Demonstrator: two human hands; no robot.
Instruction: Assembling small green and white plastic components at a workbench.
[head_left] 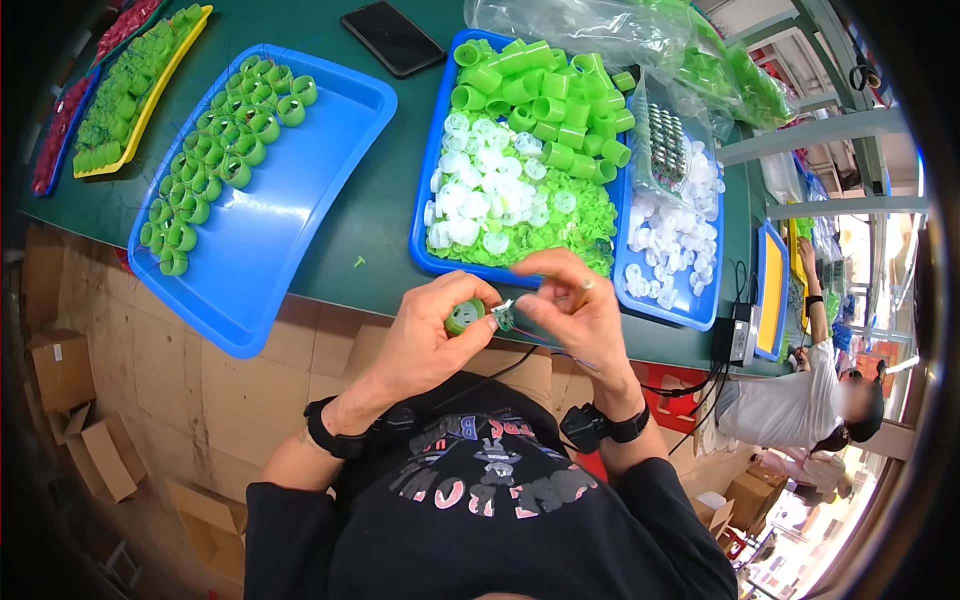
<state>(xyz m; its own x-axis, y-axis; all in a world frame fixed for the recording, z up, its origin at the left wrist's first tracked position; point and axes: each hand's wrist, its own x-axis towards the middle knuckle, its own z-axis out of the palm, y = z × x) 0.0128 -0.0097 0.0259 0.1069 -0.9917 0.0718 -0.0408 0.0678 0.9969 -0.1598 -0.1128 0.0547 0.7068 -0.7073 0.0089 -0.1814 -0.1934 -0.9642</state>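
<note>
Between the fingers of my left hand is a short green plastic tube, its round end turned up. A small circuit board with a pale part on it sits at my left thumb and fingertips, just right of the tube. Thin reddish and dark wires trail from the board toward my right wrist. Close to the board, my right hand has its fingers curled in; what they pinch, if anything, is hidden. Both hands are over the table's front edge, before my torso.
Ahead, a blue tray holds green tubes, clear caps and small green pieces. Another blue tray carries rows of wired green tubes. At right, clear caps fill a tray below a box of metal parts. A phone lies behind.
</note>
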